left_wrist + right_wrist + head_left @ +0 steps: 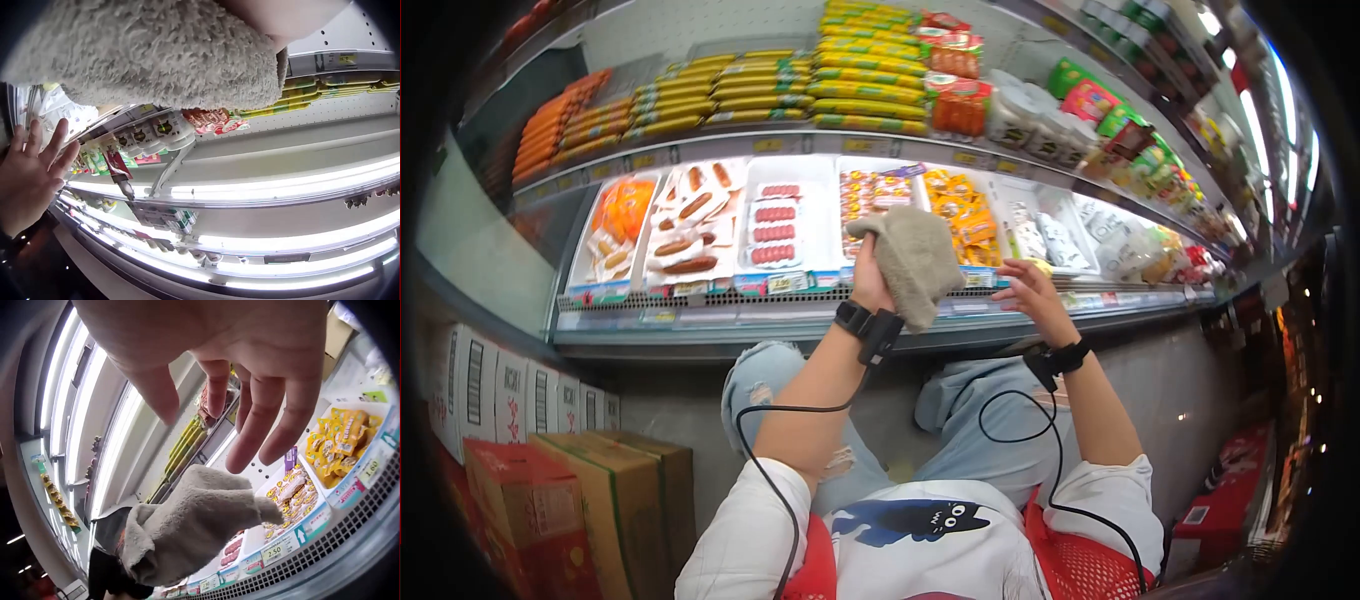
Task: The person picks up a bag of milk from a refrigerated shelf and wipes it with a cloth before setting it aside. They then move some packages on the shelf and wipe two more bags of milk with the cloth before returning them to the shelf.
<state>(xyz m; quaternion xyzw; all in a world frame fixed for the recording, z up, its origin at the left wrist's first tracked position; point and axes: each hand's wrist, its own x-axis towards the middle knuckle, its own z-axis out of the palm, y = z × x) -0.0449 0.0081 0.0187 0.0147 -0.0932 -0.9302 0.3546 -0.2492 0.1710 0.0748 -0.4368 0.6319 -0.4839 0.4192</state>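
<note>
My left hand (872, 278) is raised before a chilled display shelf and grips a grey fluffy cloth (912, 258), which drapes over its fingers. The same cloth (150, 50) fills the top of the left wrist view, and in the right wrist view the cloth (194, 525) hangs bunched below my right hand. My right hand (1030, 290) is lifted just right of the cloth, with its fingers (262, 412) relaxed and spread, holding nothing. It is apart from the cloth. The right hand (31, 175) also shows at the left edge of the left wrist view, palm open.
White trays of packed sausages (775, 225) and yellow snack packs (965, 215) lie on the lower shelf, with price tags along the front rail (700, 290). Yellow and orange sausage sticks (730, 90) fill the upper shelf. Cardboard boxes (590, 490) stand at lower left. A red basket (1090, 565) sits by my lap.
</note>
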